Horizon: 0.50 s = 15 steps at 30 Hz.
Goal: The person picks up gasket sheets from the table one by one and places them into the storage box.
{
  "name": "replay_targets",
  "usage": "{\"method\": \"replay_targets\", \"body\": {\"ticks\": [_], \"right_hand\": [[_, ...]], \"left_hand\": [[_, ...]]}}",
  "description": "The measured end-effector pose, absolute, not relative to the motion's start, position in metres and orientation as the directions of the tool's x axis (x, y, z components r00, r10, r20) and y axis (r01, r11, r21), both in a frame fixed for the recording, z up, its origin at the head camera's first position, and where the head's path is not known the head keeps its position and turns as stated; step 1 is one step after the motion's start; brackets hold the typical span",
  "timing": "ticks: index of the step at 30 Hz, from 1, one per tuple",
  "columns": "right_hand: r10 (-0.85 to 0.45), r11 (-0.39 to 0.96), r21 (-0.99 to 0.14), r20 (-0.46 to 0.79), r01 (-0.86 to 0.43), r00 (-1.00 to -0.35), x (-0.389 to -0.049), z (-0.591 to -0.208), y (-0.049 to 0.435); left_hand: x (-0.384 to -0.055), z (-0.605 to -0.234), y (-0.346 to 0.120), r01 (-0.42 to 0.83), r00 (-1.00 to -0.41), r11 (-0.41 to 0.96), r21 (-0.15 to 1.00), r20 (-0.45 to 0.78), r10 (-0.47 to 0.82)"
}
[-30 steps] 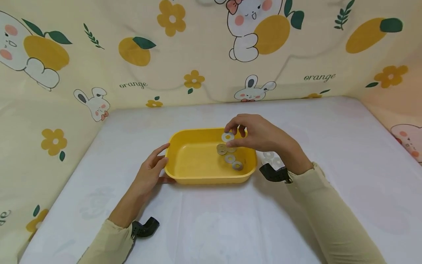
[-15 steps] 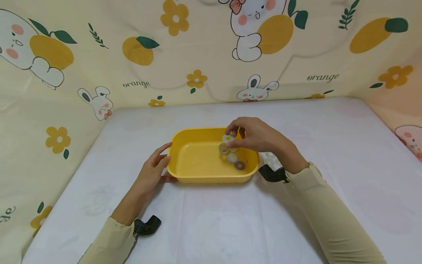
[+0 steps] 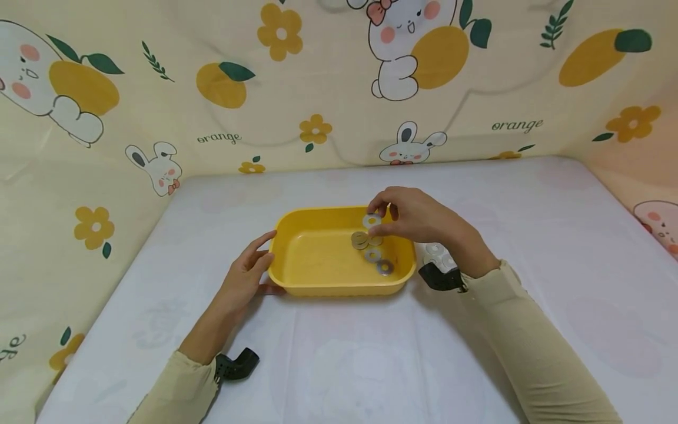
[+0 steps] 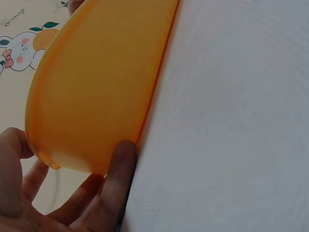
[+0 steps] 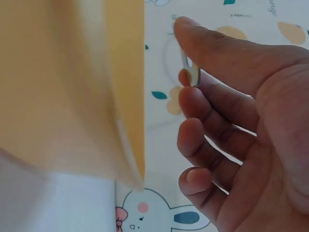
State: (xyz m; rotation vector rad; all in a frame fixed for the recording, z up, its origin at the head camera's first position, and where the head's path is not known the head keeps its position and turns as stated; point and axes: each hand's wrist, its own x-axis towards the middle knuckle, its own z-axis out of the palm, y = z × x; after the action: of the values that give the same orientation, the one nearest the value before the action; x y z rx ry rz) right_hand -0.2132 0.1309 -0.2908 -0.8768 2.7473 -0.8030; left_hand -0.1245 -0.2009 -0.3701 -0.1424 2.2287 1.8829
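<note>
A shallow yellow plastic basin (image 3: 318,265) stands on the white-covered table. My left hand (image 3: 242,274) holds its left end; in the left wrist view the fingers (image 4: 121,166) lie against the basin's outer wall. Over the right part of the basin, my right hand (image 3: 418,215) pinches a flat metal washer (image 3: 372,221) between thumb and fingers. The right wrist view shows that washer (image 5: 193,72) nearly edge-on. Beneath the hand, brassy washers (image 3: 359,240) overlap on the basin floor, with silver washers (image 3: 373,255) nearby. Part of the basin's right end is hidden by the right hand.
Several pale ring-shaped pieces (image 3: 435,252) lie on the table just right of the basin, partly behind the right wrist. A printed cloth (image 3: 328,76) with rabbits and oranges hangs behind and at both sides. A black wrist device (image 3: 441,277) sits on the right sleeve.
The right hand, with the washer pinched, has shifted very slightly to the right over the basin. The left hand and the basin keep their places; the head view has moved a little.
</note>
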Motion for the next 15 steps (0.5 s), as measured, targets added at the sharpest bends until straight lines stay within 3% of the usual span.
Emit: {"method": "replay_targets", "body": {"ticks": [9, 15], "right_hand": [[-0.567, 0.728, -0.499, -0.053, -0.47, -0.822, -0.218, -0.293, 0.144], [-0.582, 0.717, -0.469, 0.003, -0.516, -0.813, -0.218, -0.287, 0.153]], "left_hand": [[-0.125, -0.371, -0.201, -0.208, -0.972, 0.18, 0.961, -0.223, 0.072], [-0.125, -0.371, -0.201, -0.202, -0.974, 0.169, 0.965, -0.216, 0.072]]}}
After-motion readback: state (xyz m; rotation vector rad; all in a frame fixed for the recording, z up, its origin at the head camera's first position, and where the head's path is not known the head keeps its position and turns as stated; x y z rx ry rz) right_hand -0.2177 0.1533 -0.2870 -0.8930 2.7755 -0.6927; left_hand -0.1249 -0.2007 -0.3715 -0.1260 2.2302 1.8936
